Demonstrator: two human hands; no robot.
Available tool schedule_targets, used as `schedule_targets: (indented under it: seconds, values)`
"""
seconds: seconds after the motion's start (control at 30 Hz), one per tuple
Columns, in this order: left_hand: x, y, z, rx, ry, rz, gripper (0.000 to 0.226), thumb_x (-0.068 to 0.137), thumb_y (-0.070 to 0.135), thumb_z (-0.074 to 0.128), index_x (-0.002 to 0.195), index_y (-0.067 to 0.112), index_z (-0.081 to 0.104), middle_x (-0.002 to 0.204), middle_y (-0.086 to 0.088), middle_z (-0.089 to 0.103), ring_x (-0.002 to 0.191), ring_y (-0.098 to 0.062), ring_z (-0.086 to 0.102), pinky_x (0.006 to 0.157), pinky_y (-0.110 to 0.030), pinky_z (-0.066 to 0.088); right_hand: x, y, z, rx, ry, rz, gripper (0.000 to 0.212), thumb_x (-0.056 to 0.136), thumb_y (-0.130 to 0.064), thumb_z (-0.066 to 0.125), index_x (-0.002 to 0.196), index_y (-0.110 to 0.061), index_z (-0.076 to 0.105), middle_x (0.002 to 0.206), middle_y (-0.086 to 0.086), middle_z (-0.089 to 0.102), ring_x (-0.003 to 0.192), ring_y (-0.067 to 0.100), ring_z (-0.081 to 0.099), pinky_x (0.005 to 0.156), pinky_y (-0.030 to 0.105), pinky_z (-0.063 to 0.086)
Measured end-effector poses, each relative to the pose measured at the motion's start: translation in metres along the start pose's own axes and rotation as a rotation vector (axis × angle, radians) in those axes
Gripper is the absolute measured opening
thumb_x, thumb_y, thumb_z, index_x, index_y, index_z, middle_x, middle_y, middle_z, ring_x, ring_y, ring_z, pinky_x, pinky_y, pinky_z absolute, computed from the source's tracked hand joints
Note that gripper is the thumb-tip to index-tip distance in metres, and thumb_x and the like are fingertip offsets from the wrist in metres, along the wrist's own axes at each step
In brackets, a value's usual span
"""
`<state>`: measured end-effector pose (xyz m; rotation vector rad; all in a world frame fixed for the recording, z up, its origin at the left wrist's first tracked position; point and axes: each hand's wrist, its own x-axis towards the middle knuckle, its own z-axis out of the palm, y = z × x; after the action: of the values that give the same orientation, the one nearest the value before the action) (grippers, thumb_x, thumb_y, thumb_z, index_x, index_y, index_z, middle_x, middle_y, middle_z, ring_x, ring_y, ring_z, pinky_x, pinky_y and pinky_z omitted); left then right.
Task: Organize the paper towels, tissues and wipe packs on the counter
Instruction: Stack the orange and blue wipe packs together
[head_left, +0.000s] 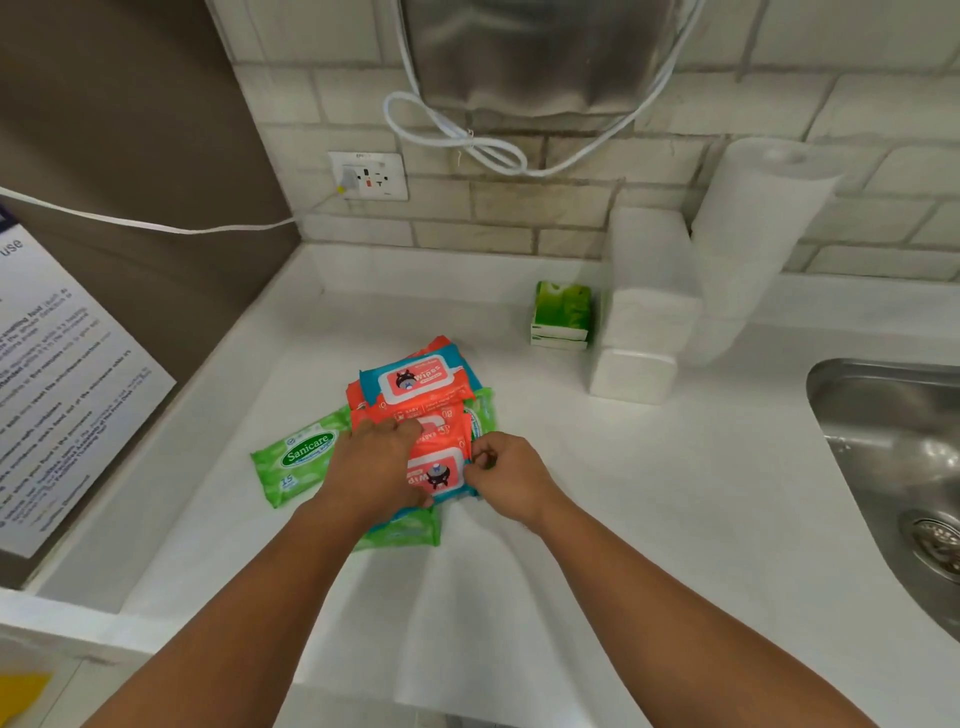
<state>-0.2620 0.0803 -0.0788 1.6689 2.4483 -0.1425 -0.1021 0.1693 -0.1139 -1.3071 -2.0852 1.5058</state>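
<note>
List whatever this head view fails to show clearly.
- Orange wipe packs: the count is unclear, because the left hand and right hand cover part of the pile.
- Lowest green pack: its label is hidden under the pile and the left forearm.
- Sink: cut off by the right edge of the frame.
- Wall notice: the text is blurred and cut off by the left edge.

Wipes pile (421, 410): mid-counter (675, 493), packs overlapping.
Sanicare pack (301, 462): at the pile's 9 o'clock, partly under it.
Tissue packs (561, 312): at 1 o'clock, well apart.
Napkin stacks (644, 312): just right of the tissue packs, by the wall.
Paper towel roll (748, 244): standing against the stacks' right side.
Sink (883, 441): at 3 o'clock.
</note>
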Motion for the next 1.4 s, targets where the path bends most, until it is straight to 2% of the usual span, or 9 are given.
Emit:
schedule_targets:
  seconds: [0.13,0.3,0.5,0.63,0.77,1.0,1.17,1.3,1.4]
  values:
    - [-0.006,0.005,-0.01,-0.286,-0.057,0.078,0.06,0.073,0.042,0.087,0.127,0.034,0.059,0.127,0.004,0.067,0.109,-0.021,0.065,0.091,-0.032,0.054,-0.012,0.003,-0.019,0.09,-0.096,-0.118,0.037,0.084,-0.016,0.077,0.12,-0.018,0.066,0.112,-0.004,0.071,0.095,0.01,0.067,0.09,0.033,0.057]
    - [-0.016,0.022,-0.021,-0.492,-0.114,0.118,0.052,0.069,0.038,0.092,0.112,0.034,0.064,0.108,0.014,0.066,0.097,-0.008,0.064,0.088,-0.03,0.056,-0.028,0.02,-0.052,0.303,-0.207,-0.122,0.036,0.082,-0.011,0.081,0.115,-0.017,0.069,0.113,0.002,0.075,0.106,0.018,0.072,0.094,0.037,0.058]
    - [-0.021,0.054,-0.019,-0.522,-0.09,0.152,0.051,0.07,0.038,0.092,0.112,0.036,0.064,0.105,0.015,0.064,0.097,-0.006,0.062,0.084,-0.023,0.052,-0.052,0.037,-0.083,0.222,-0.212,-0.097,0.033,0.084,-0.015,0.08,0.116,-0.017,0.074,0.111,-0.002,0.077,0.104,0.013,0.072,0.093,0.034,0.058]
    - [-0.021,0.079,-0.008,-0.526,0.127,0.132,0.076,0.068,0.042,0.092,0.134,0.031,0.056,0.129,0.009,0.054,0.124,-0.013,0.048,0.105,-0.033,0.045,-0.063,0.055,-0.095,0.378,-0.089,-0.066,0.027,0.09,-0.007,0.073,0.117,-0.013,0.074,0.112,0.001,0.077,0.104,0.017,0.073,0.092,0.035,0.059]
    - [-0.022,0.104,0.011,-0.937,0.211,-0.088,0.104,0.068,0.044,0.092,0.153,0.029,0.033,0.151,0.004,0.044,0.135,-0.018,0.047,0.111,-0.043,0.046,-0.075,0.07,-0.101,0.687,0.082,0.045,0.024,0.091,-0.012,0.072,0.114,-0.011,0.073,0.106,0.007,0.078,0.099,0.026,0.075,0.08,0.036,0.06]
    - [-0.03,0.148,0.031,-1.673,-0.111,-0.355,0.029,0.091,0.024,0.074,0.117,0.022,0.063,0.111,-0.004,0.077,0.091,-0.021,0.078,0.073,-0.038,0.065,-0.095,0.083,-0.103,0.899,0.159,0.178,0.025,0.09,-0.017,0.071,0.111,-0.005,0.074,0.106,0.012,0.078,0.089,0.027,0.077,0.067,0.033,0.061]
    - [-0.029,0.158,0.039,-1.756,-0.103,-0.391,0.047,0.087,0.024,0.078,0.129,0.015,0.059,0.117,-0.009,0.076,0.098,-0.027,0.077,0.083,-0.05,0.063,-0.106,0.088,-0.108,0.99,0.126,0.211,0.027,0.089,-0.017,0.07,0.111,-0.002,0.073,0.108,0.012,0.077,0.093,0.027,0.076,0.071,0.036,0.063]
    - [-0.034,0.165,0.041,-1.878,-0.121,-0.377,0.042,0.089,0.023,0.075,0.129,0.015,0.063,0.116,-0.008,0.077,0.103,-0.026,0.076,0.082,-0.043,0.063,-0.108,0.093,-0.117,1.03,0.042,0.243,0.031,0.094,-0.025,0.066,0.117,-0.005,0.071,0.113,0.012,0.075,0.105,0.032,0.073,0.093,0.051,0.057]
    - [-0.035,0.167,0.041,-1.883,-0.123,-0.401,0.03,0.09,0.019,0.073,0.12,0.015,0.067,0.109,-0.006,0.079,0.097,-0.022,0.078,0.079,-0.039,0.063,-0.106,0.095,-0.126,0.96,0.032,0.261,0.029,0.1,-0.023,0.059,0.115,-0.001,0.069,0.111,0.018,0.075,0.103,0.036,0.072,0.091,0.056,0.057]
